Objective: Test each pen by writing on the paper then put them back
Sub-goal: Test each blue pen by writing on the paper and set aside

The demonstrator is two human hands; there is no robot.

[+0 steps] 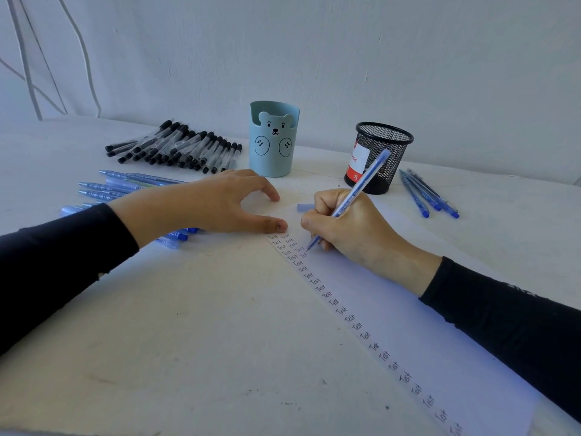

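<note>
My right hand (349,228) grips a blue pen (366,180), its tip down on the white paper (408,328) beside a column of handwritten "Test" words. A blue cap (304,207) lies on the paper just behind that hand. My left hand (220,204) rests on the table with its thumb pressing the paper's top left corner and the fingers spread. Several blue pens (125,187) lie left of and under my left forearm. Three more blue pens (427,195) lie at the right.
Several black-capped pens (176,146) lie in a pile at the back left. A light blue bear-faced cup (274,138) stands at the back centre. A black mesh holder (382,157) with a red-and-white pen box inside stands at the back right. A white wall lies behind.
</note>
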